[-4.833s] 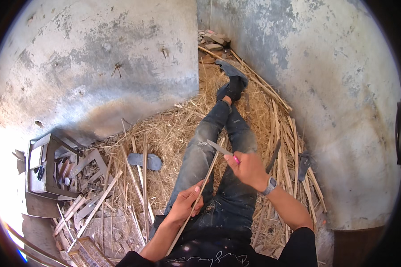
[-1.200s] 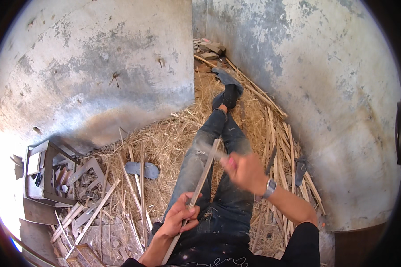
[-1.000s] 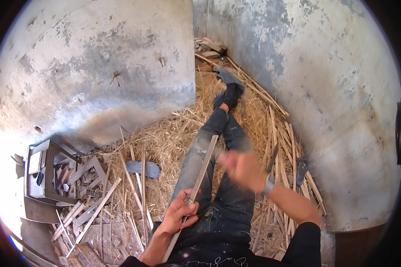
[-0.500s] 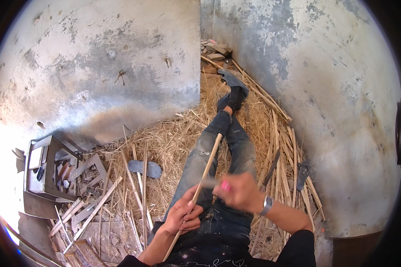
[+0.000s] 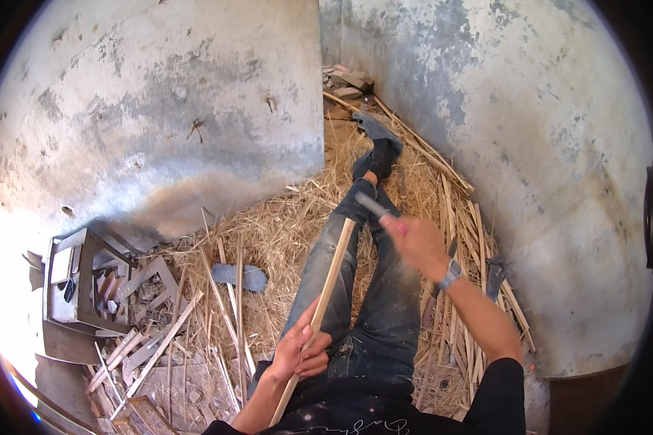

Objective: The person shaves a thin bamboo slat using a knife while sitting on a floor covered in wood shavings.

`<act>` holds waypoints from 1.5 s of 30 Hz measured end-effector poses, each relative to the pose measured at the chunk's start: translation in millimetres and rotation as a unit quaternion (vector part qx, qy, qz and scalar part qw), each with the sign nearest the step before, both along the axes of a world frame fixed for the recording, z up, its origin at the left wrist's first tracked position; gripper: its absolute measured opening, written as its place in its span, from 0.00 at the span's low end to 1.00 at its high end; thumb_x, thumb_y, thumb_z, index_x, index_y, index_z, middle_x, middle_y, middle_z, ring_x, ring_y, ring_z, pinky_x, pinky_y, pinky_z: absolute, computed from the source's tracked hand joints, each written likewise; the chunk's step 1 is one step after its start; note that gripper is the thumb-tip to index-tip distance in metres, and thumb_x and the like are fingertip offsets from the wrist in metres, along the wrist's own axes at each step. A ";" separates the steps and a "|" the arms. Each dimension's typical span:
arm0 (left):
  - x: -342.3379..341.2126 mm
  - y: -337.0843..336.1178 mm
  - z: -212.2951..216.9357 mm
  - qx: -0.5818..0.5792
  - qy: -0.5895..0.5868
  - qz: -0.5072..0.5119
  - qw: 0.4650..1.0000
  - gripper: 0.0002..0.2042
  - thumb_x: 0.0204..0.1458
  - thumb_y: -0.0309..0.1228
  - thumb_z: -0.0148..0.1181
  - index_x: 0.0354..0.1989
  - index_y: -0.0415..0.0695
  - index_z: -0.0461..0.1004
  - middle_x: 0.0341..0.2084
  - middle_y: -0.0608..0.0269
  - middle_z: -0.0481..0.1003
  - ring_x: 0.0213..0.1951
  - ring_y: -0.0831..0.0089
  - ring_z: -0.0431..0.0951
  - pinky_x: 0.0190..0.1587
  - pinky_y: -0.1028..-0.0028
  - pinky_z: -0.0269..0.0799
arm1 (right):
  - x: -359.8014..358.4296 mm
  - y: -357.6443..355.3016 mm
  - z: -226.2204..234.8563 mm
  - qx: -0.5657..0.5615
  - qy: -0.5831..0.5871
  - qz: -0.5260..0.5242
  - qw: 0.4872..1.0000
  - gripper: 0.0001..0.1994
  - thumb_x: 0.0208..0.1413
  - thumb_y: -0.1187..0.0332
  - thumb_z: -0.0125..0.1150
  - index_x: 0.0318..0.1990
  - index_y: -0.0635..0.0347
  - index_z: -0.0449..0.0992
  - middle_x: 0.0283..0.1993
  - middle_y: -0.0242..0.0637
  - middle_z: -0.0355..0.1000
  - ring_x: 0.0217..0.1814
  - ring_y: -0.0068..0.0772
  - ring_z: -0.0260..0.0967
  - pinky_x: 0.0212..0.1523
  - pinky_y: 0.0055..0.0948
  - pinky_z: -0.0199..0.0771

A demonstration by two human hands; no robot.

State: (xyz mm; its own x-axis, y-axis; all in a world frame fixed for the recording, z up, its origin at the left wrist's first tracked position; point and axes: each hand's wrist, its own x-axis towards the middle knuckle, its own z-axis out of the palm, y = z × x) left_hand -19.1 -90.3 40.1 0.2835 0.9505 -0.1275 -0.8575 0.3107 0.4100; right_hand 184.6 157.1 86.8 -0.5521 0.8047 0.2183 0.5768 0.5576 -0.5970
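My left hand (image 5: 299,353) is closed round a long, pale wooden strip (image 5: 332,274), low over my lap. The strip slants from beside my waist up past my thigh to a free end near my knees. My right hand (image 5: 419,250), a watch on its wrist, grips a knife (image 5: 372,205) by a handle with a bit of pink showing. Its blade is smeared by motion and points up and left, beyond the strip's far end and apart from it. My legs in dark jeans (image 5: 384,290) stretch out beneath both hands.
Straw-like shavings (image 5: 268,225) cover the floor around my legs. A bundle of long strips (image 5: 457,319) lies to the right along the wall. On the left are a wooden stool-like frame (image 5: 80,290), loose sticks (image 5: 159,351) and a grey slipper (image 5: 238,277).
My right hand has swung the knife away from the strip, up toward my knees. The left hand keeps its hold, and the strip now shows a broader face.
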 end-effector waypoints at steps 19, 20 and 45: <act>0.0 20.6 14.8 0.002 0.353 -0.014 0.936 0.24 0.75 0.39 0.33 0.65 0.31 0.63 0.33 0.46 0.79 0.14 0.75 0.67 0.17 0.78 0.67 | -2.2 -83.7 -29.1 0.058 -0.064 0.140 0.986 0.24 0.63 0.47 0.61 0.24 0.57 0.77 0.17 0.47 0.72 0.18 0.52 0.73 0.20 0.45 0.71; 1.7 21.2 19.9 -0.019 0.346 -0.007 0.938 0.24 0.75 0.39 0.33 0.62 0.30 0.65 0.32 0.46 0.79 0.13 0.74 0.68 0.17 0.77 0.68 | -5.0 -70.6 -31.5 0.056 -0.053 0.094 0.993 0.24 0.63 0.46 0.61 0.23 0.56 0.77 0.17 0.46 0.72 0.18 0.52 0.73 0.20 0.45 0.71; -1.3 11.6 13.9 -0.049 0.422 0.003 0.905 0.24 0.75 0.41 0.35 0.50 0.31 0.74 0.23 0.58 0.76 0.14 0.78 0.70 0.19 0.79 0.66 | -18.9 -46.3 -25.2 0.120 -0.050 0.043 0.991 0.28 0.63 0.42 0.59 0.21 0.57 0.74 0.14 0.48 0.68 0.17 0.54 0.72 0.18 0.47 0.70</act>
